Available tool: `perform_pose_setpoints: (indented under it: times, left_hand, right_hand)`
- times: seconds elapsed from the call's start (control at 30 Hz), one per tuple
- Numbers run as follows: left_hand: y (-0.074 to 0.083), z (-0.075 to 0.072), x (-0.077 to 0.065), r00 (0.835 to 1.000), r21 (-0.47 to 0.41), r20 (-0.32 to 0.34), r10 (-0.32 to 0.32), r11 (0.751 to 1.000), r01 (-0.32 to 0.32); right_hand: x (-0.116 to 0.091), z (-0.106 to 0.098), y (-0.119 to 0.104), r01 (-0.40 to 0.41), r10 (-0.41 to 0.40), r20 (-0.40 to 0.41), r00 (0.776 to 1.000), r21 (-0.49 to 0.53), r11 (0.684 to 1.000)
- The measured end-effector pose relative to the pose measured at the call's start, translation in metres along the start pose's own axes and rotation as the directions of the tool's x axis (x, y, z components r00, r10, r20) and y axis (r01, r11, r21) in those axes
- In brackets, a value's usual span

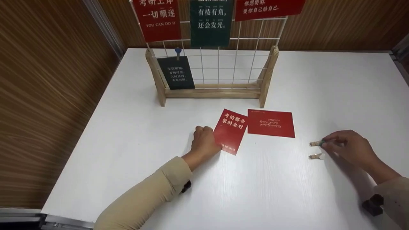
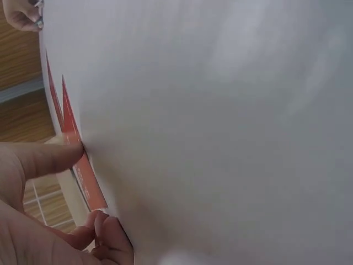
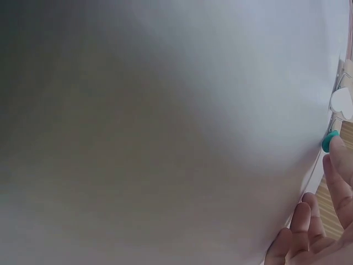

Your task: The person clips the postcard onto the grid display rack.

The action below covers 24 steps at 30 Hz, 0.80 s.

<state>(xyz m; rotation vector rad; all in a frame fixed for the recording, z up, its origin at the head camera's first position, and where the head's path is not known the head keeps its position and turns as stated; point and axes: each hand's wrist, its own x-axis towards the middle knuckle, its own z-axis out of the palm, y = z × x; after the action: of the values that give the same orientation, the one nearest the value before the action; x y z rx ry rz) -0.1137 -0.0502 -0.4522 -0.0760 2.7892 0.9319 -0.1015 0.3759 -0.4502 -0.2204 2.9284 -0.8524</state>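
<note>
My left hand [image 1: 204,142] is at the left edge of an upright-facing red card [image 1: 230,131] with white lettering, which lies on the table. In the left wrist view, the thumb [image 2: 58,157] meets one edge of this card and curled fingers [image 2: 113,234] grip near its other end. Over on the right, my right hand [image 1: 353,148] pinches the teal end of a small wooden clothespin [image 1: 314,143] between thumb and index finger. The right wrist view shows its teal decoration [image 3: 329,141] at the fingertips. A second clothespin [image 1: 315,156] with a white heart [image 3: 342,103] lies beside it.
Another red card [image 1: 271,124] lies touching or near the first one's upper right. Behind stands a white wire grid rack [image 1: 219,68] on a wooden base [image 1: 212,93]. Red and green cards hang on it, including a dark card [image 1: 176,73] under a blue-topped clothespin [image 1: 178,52].
</note>
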Motion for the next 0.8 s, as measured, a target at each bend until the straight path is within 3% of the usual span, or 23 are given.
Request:
perform_pose_setpoints:
  times: [0.2,0.57,0.8]
  left_hand:
    - [0.0005,0.0026,0.0002,1.000,0.030,-0.013,0.002,1.000,-0.001]
    - [0.0059,-0.0014,0.0035,0.998,0.075,0.042,-0.040,0.996,0.036]
    - [0.0018,-0.0065,0.0065,0.995,0.014,0.079,-0.056,0.998,0.055]
  right_hand:
    - [0.0004,-0.0004,-0.0008,-0.006,0.006,-0.009,1.000,0.000,1.000]
    - [0.0020,-0.0015,-0.0025,-0.022,0.022,0.016,1.000,0.014,1.000]
    - [0.0025,-0.0036,-0.0013,-0.059,0.057,0.031,0.998,0.053,0.997]
